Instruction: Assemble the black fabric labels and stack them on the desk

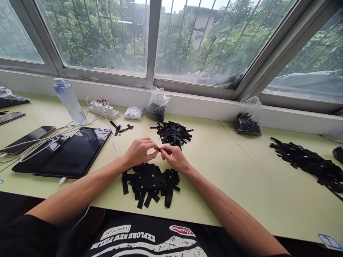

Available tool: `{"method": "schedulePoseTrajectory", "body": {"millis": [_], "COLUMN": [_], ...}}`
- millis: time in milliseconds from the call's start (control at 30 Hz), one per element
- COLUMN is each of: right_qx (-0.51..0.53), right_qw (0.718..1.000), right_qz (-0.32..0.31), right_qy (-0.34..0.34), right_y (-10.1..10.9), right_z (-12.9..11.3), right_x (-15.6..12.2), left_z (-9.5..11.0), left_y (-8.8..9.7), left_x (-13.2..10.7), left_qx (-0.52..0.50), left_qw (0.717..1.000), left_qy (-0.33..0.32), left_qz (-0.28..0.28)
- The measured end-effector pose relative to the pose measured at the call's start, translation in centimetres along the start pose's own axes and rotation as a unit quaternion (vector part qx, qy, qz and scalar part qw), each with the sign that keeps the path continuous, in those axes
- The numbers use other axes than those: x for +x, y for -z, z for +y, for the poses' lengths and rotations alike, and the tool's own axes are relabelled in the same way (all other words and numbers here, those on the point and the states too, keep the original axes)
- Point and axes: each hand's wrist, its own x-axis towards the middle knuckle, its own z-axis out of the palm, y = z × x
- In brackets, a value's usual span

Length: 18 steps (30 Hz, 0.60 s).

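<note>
Black piece (pixel 159 150) between strip piles (pixel 150 180)

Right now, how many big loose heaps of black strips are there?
3: the near heap, closest to the shirt; the middle heap, just beyond the right hand; the right heap. Others may lie out of view.

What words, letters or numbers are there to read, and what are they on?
"EXPEDITION": pale rectangular badge printed on the black T-shirt.
"EXPLORE NEW FIELDS": pale lettering on the same shirt.
"Maximum": red oval badge with a pale border, also on the shirt.
"M": some flat black fabric strips in the nearest pile; their other marks are too small.
Too unclear to read: the blue-edged white sticker with a red mark, lower right.
</note>
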Motion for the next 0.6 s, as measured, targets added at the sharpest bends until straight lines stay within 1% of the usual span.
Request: {"method": "schedulePoseTrajectory", "body": {"millis": [133, 233, 400, 600], "right_qx": [0.01, 0.029, 0.059, 0.121], "right_qw": [1.0, 0.999, 0.995, 0.988], "right_qz": [0.016, 0.025, 0.035, 0.018], "right_qy": [-0.016, -0.038, -0.072, -0.096], "right_y": [-0.2, -0.4, -0.9, -1.1], "right_z": [-0.4, -0.6, -0.7, -1.2], "right_x": [0.0, 0.0, 0.1, 0.0], "left_z": [0.3, 0.5, 0.8, 1.2], "left_y": [0.0, -0.3, -0.8, -1.0], "left_x": [0.1, 0.1, 0.1, 0.1], "left_qx": [0.047, 0.077, 0.09, 0.112], "left_qw": [0.999, 0.997, 0.995, 0.991], "left_qy": [-0.014, -0.004, 0.0, 0.008], "left_qz": [-0.01, -0.014, -0.037, -0.068]}}
